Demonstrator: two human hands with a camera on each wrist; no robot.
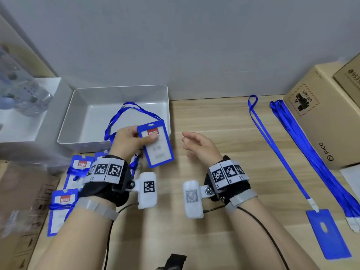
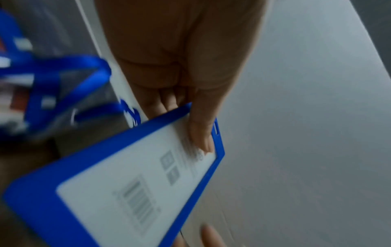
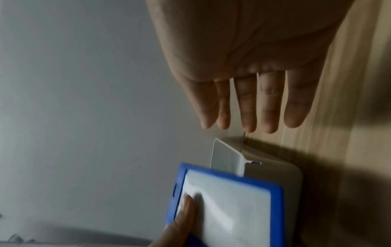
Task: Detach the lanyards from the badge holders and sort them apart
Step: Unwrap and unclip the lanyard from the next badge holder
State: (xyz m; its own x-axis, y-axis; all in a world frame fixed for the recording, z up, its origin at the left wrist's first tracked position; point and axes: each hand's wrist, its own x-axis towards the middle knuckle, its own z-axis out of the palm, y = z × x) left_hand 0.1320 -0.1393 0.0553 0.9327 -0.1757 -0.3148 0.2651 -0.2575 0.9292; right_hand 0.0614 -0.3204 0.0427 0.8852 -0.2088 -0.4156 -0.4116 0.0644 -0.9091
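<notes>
My left hand (image 1: 143, 139) pinches a blue-framed badge holder (image 1: 157, 147) above the table, thumb on its white card face, as the left wrist view shows (image 2: 127, 192). Its top slot looks empty. A blue lanyard (image 1: 124, 114) loops in the grey tray behind that hand; whether it joins this holder is hidden. My right hand (image 1: 188, 142) hovers just right of the holder with fingers (image 3: 249, 108) straight, holding nothing. Several holders wrapped in lanyards (image 1: 78, 168) lie at the left. A bundle of loose lanyards (image 1: 311, 152) lies at the right.
The grey tray (image 1: 78, 114) stands against the wall at the back left. One lanyard (image 1: 272, 145) with a face-down blue holder (image 1: 329, 234) lies left of the bundle. A cardboard box (image 1: 327, 123) sits at the far right. Cables trail from both wrists.
</notes>
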